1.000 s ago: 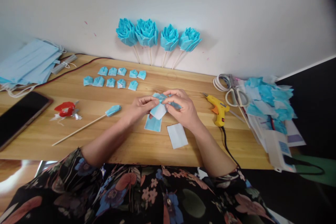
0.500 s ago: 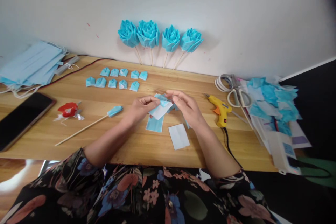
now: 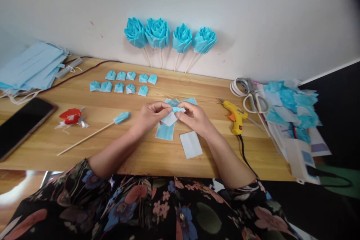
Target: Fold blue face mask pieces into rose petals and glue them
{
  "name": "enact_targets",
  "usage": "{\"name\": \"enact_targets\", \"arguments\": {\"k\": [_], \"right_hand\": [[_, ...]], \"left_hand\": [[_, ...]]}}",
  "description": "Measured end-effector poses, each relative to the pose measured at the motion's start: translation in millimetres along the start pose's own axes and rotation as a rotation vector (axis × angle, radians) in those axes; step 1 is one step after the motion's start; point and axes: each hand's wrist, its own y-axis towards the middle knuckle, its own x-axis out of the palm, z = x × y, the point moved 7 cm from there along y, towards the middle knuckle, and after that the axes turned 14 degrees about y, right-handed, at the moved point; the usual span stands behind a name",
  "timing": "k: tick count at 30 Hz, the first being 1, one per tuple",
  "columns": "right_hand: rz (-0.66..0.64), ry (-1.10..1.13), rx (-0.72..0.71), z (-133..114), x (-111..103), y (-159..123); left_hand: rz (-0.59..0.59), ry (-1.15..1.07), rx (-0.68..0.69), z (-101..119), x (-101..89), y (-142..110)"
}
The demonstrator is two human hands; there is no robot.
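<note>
Between my two hands is a small piece of blue-and-white mask fabric (image 3: 170, 119), its top edge folded over to the blue side. My left hand (image 3: 153, 116) pinches its left end between thumb and fingers. The right end is pinched by my right hand (image 3: 192, 117). Under the hands lie blue fabric rectangles (image 3: 164, 132), partly hidden. A white fabric piece (image 3: 191, 144) rests flat nearer me. Left of my left hand is a wooden stick (image 3: 86, 138) with a rolled blue tip (image 3: 122, 117). Folded blue petals (image 3: 118, 87) lie in two rows farther back.
Several blue fabric flowers (image 3: 157, 33) on sticks lean against the wall. To the right are a yellow glue gun (image 3: 237, 117), scissors (image 3: 254, 99), a tape roll (image 3: 238, 87), a fabric pile (image 3: 292, 105) and a power strip (image 3: 299, 159). Left are masks (image 3: 35, 63), a phone (image 3: 24, 127) and red scrap (image 3: 71, 116).
My right hand has come down and closed on the right end of the fabric piece, folding its top edge. The left hand keeps its pinch. The view has shifted slightly.
</note>
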Motion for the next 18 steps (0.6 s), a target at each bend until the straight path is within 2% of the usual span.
{"name": "enact_targets", "arguments": {"k": [7, 13, 18], "right_hand": [[0.043, 0.058, -0.021, -5.1, -1.1, 0.6], [0.155, 0.156, -0.02, -4.9, -14.0, 0.7], [0.17, 0.209, -0.04, -2.5, -19.3, 1.4]], "left_hand": [[-0.019, -0.063, -0.033, -5.7, 1.1, 0.3], [-0.126, -0.287, -0.025, -4.3, 4.1, 3.0], [-0.143, -0.212, 0.068, 3.7, 1.8, 3.8]]}}
